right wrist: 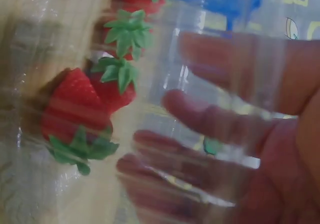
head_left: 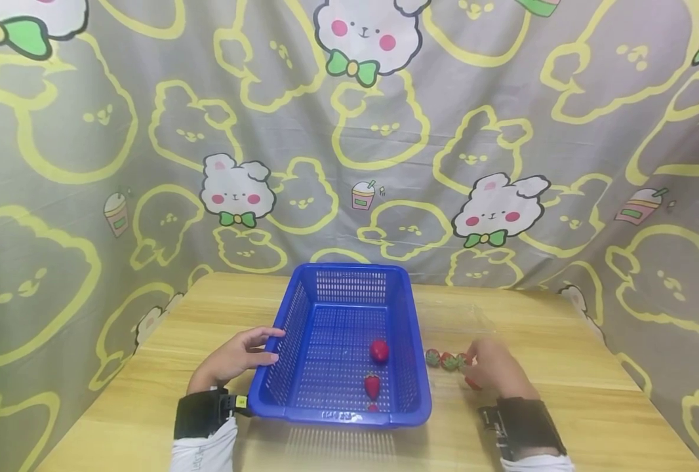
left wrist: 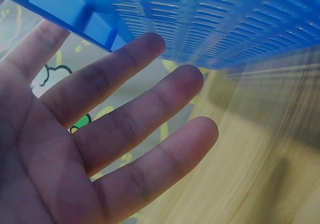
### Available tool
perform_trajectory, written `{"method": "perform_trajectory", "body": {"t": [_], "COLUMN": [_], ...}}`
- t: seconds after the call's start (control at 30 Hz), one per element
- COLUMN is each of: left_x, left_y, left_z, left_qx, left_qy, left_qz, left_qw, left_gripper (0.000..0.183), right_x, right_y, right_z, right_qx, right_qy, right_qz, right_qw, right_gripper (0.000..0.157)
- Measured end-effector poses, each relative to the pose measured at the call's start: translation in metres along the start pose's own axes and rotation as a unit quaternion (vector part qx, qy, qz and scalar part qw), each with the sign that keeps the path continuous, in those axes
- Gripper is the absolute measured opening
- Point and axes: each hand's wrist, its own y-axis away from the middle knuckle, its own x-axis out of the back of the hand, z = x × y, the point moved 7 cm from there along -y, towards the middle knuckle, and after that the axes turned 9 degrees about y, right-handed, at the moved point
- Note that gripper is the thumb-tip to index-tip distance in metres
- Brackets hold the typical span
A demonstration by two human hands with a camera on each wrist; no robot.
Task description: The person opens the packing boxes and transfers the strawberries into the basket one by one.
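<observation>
Lying just beside the right hand (head_left: 496, 368), its fingers loosely apart, are several red strawberries (head_left: 448, 361).

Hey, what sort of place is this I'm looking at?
Probably an indoor tabletop work area, perhaps a makeshift booth: a cartoon-print curtain hangs behind and along both sides of a wood-look table, where a blue basket sits.

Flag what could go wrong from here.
Crowding: the strawberries beside the blue basket lie close together, so the right hand, right by them, might knock a neighbour aside.
Snag: the clear plastic by them is hard to see and could catch that hand.
Shift: the left hand is at the basket's left side; a bump may slide it.
</observation>
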Motion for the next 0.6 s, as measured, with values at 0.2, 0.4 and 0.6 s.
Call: {"method": "perform_trajectory", "body": {"t": [0.2, 0.4, 0.6], "left_x": [0.0, -0.001, 0.0], "left_y": [0.0, 0.0, 0.0], "left_z": [0.0, -0.001, -0.001], "left_qx": [0.0, -0.002, -0.002], "left_qy": [0.0, 0.005, 0.006], "left_qz": [0.003, -0.004, -0.002], "left_qw": [1.0, 1.0, 1.0], "left_gripper": [0.05, 0.05, 0.05], "right_x": [-0.01, -0.019, -0.021], "right_y": [0.002, 0.004, 0.004], "right_z": [0.003, 0.01, 0.012], "right_qx": [-0.027, -0.057, -0.059], "right_qy": [0.031, 0.038, 0.029], "right_qz": [-0.039, -0.052, -0.045], "right_qw": [0.998, 0.996, 0.997], "right_gripper": [0.021, 0.021, 0.015]}}
